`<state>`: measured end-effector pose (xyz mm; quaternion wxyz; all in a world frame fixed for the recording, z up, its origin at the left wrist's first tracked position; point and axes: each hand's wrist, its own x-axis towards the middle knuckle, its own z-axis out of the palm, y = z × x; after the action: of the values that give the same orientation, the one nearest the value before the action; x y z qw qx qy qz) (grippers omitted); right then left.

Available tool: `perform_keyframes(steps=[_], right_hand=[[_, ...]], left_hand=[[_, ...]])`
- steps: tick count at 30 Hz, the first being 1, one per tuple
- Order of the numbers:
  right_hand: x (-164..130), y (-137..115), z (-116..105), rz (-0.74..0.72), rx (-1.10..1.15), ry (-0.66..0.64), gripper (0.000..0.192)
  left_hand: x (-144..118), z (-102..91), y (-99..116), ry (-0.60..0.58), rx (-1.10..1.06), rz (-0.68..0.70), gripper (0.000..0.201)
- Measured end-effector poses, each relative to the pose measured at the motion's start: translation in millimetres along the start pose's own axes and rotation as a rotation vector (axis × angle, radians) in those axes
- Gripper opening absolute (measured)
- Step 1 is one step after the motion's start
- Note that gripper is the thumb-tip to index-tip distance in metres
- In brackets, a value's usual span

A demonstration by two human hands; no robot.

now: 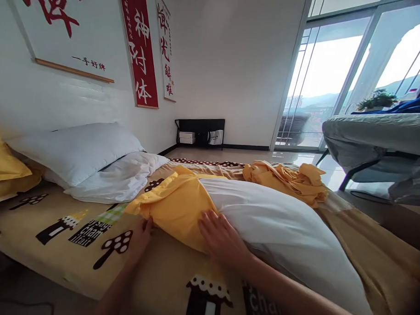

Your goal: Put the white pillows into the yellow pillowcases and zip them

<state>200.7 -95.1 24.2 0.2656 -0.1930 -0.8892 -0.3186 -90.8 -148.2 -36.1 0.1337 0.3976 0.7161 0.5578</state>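
Note:
A white pillow [273, 215] lies on the bed with its far-left end inside a yellow pillowcase [180, 207]. My left hand [142, 233] is at the pillowcase's near-left corner, its thumb and fingers closed on the fabric edge. My right hand [223, 236] lies on the pillowcase near its opening, beside the bare white pillow, with fingers stretched out over the cloth. Most of the pillow sticks out of the case toward the lower right.
Crumpled yellow cloth [288, 181] lies behind the pillow. White pillows [89, 155] and a yellow pillow [10, 169] rest at the left by the wall. The bed has a patterned tan sheet [71, 263]. A covered table [379, 131] stands at the right near glass doors [322, 88].

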Motion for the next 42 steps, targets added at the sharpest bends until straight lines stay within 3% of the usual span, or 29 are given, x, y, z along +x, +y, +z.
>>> perform_keyframes(steps=[3, 8, 12, 14, 18, 23, 25, 28, 30, 33, 35, 38, 40, 42], right_hand=[[18, -11, 2, 0.023, 0.043, -0.017, 0.051], [66, -26, 5, 0.103, 0.155, -0.024, 0.065], [86, -23, 20, 0.043, 0.002, 0.063, 0.051], [91, -11, 28, 0.007, -0.056, 0.102, 0.046], [98, 11, 37, -0.013, -0.033, 0.111, 0.043], [98, 21, 26, 0.01, 0.068, 0.065, 0.04], [92, 27, 17, 0.016, 0.058, 0.085, 0.041], [80, 38, 2, -0.004, 0.0, 0.158, 0.039], [72, 44, -4, -0.009, -0.038, 0.192, 0.034], [64, 46, -4, -0.03, -0.039, 0.169, 0.026], [62, 42, -5, -0.069, 0.029, 0.118, 0.024], [65, 36, -14, -0.07, 0.303, -0.046, 0.019], [67, 40, -25, -0.033, 0.573, -0.203, 0.023], [65, 54, -35, 0.074, 0.724, -0.245, 0.026]], left_hand=[[-9, 7.2, 13, 0.046, 0.023, 0.041, 0.059], [-15, 12.7, 63, 0.189, -0.057, 0.215, 0.043], [-20, 12.7, 92, 0.222, -0.2, 0.325, 0.038], [-26, 16.2, 97, 0.164, -0.218, 0.356, 0.038], [-42, 37.1, 102, -0.068, -0.195, 0.35, 0.041], [-55, 55.2, 120, -0.281, -0.199, 0.354, 0.039], [-55, 47.5, 119, -0.332, -0.239, 0.379, 0.039], [-46, 26.2, 97, -0.359, -0.308, 0.395, 0.034], [-33, 13.9, 72, -0.234, -0.402, 0.314, 0.027], [-8, 6.9, 41, 0.028, -0.436, 0.15, 0.043], [8, 9.6, 31, 0.052, -0.358, 0.133, 0.048], [24, 17.5, 30, 0.023, -0.285, 0.198, 0.04], [28, 21.4, 33, 0.064, -0.302, 0.218, 0.033], [28, 23.7, 35, 0.124, -0.337, 0.222, 0.031]])
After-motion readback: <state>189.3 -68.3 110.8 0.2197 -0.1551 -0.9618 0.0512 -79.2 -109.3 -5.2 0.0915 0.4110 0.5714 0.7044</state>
